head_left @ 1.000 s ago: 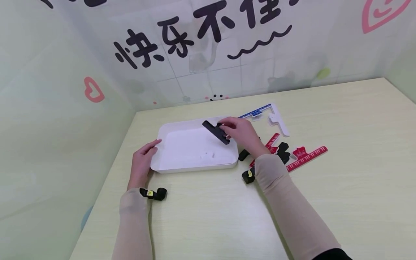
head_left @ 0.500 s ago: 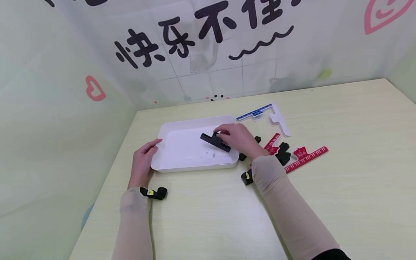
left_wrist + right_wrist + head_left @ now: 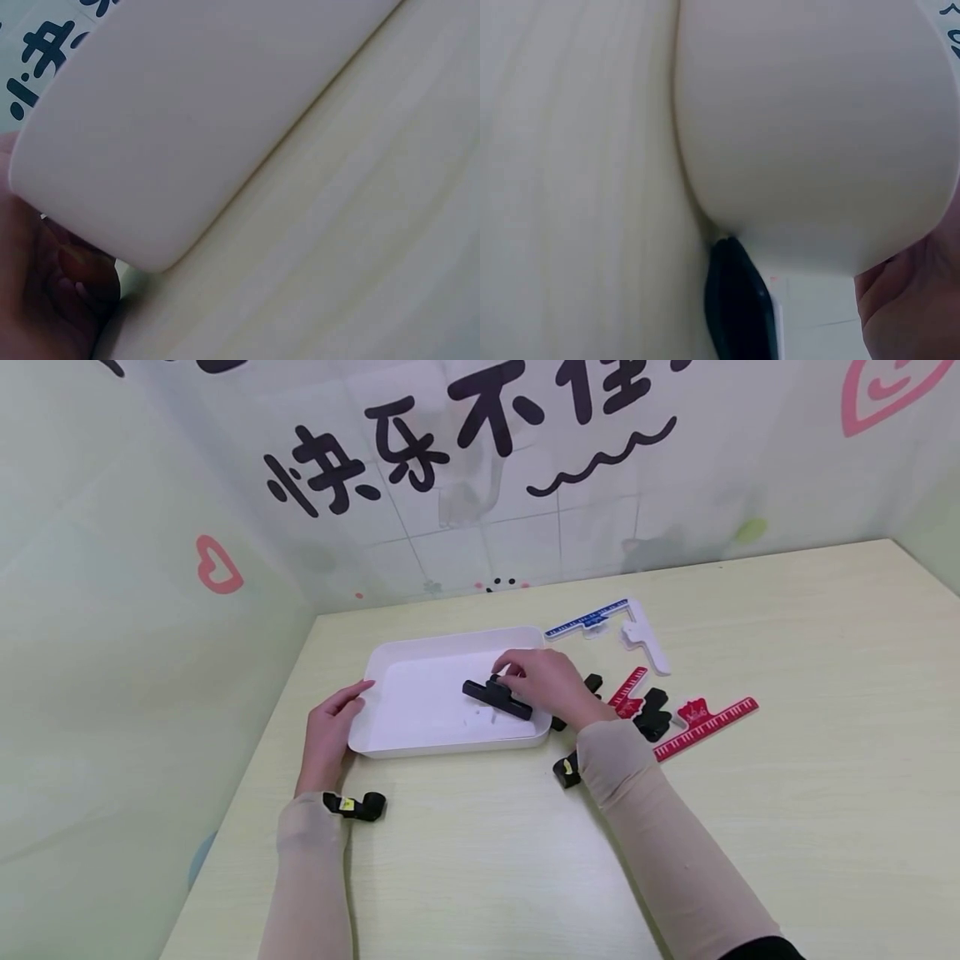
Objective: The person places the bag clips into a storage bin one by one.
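A white tray [image 3: 420, 702] lies on the table. My left hand [image 3: 326, 735] holds its left end, with fingertips at the rim. The left wrist view shows that hand [image 3: 45, 277] against the tray's corner, some fingers curled below the rim. Over the tray's right part, my right hand [image 3: 551, 685] pinches the handle of a long black clip [image 3: 498, 697]. The clip's bar is low inside the tray, its right end nearer me; whether it touches the floor I cannot tell. The tray's wall hides this clip from the right wrist view.
Right of the tray lie red clips [image 3: 705, 729] and several black clips [image 3: 654, 714], some partly behind my right arm. A blue clip [image 3: 588, 620] and a white clip [image 3: 643, 639] lie behind them. A printed cloth [image 3: 465, 527] hangs at the table's back edge.
My right hand has come down a little with the black clip, which is now lower in the tray and turned slightly. The left hand stays on the tray.
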A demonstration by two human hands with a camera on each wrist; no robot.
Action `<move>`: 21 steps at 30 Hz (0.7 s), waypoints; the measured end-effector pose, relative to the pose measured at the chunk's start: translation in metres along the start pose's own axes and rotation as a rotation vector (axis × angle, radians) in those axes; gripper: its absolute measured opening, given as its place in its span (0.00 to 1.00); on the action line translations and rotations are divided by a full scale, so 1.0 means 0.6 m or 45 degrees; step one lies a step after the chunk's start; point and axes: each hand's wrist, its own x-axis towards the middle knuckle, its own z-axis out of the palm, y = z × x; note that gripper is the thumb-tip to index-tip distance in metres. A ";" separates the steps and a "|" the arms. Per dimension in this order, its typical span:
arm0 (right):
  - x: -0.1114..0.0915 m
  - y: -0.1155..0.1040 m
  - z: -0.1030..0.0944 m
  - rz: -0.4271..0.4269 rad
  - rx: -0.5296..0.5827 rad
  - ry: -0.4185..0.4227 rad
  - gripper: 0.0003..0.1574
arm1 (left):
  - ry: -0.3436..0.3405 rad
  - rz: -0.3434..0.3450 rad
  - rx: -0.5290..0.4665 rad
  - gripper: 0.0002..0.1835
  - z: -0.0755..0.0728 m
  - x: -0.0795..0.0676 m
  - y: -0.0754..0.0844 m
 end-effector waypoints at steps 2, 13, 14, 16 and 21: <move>0.000 -0.001 0.000 0.008 0.004 -0.008 0.10 | 0.002 0.001 0.003 0.14 0.000 -0.001 0.000; 0.001 0.003 0.004 -0.053 -0.090 -0.009 0.03 | 0.007 0.000 -0.002 0.14 0.002 -0.001 -0.004; 0.000 0.003 0.004 -0.060 -0.101 -0.008 0.04 | 0.008 0.002 -0.003 0.14 0.003 -0.001 -0.004; 0.000 0.003 0.005 -0.064 -0.116 -0.015 0.06 | 0.012 0.003 0.003 0.14 0.003 -0.001 -0.005; 0.000 0.001 0.004 -0.026 -0.108 -0.057 0.09 | 0.016 0.013 0.008 0.14 0.004 -0.001 -0.007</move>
